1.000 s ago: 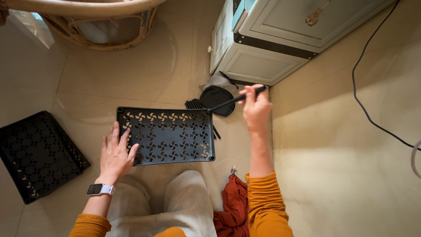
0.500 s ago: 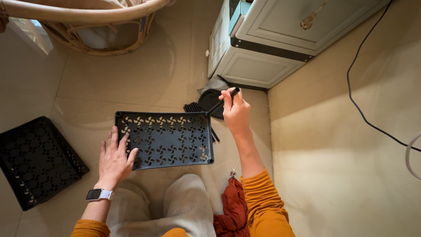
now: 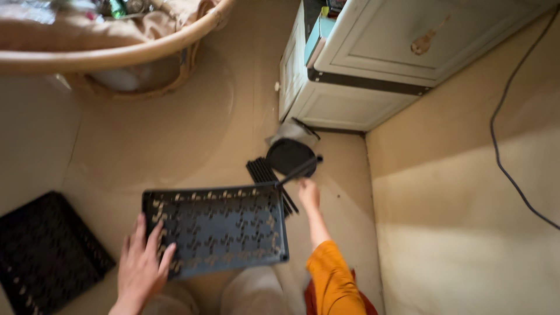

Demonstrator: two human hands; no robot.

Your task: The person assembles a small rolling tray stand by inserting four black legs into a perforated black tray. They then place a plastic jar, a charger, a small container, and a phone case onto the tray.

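A black perforated plastic panel (image 3: 219,227) lies flat over my knees. My left hand (image 3: 142,262) rests spread on its near left corner. My right hand (image 3: 308,193) is at the panel's far right corner, closed around a thin black rod (image 3: 298,169) whose lower end meets that corner. The rod slants up to the right over a round black container (image 3: 290,156) on the floor. A bundle of similar black rods (image 3: 263,173) lies beside the container.
A second black perforated panel (image 3: 44,251) lies on the floor at the left. A pale cabinet (image 3: 356,76) stands at the back right, a wicker chair (image 3: 111,52) at the back left. A dark cable (image 3: 513,146) runs along the wall on the right.
My right hand has brought the black rod down from above the container to the panel's far right corner. The left hand stays on the panel. The view has shifted closer.
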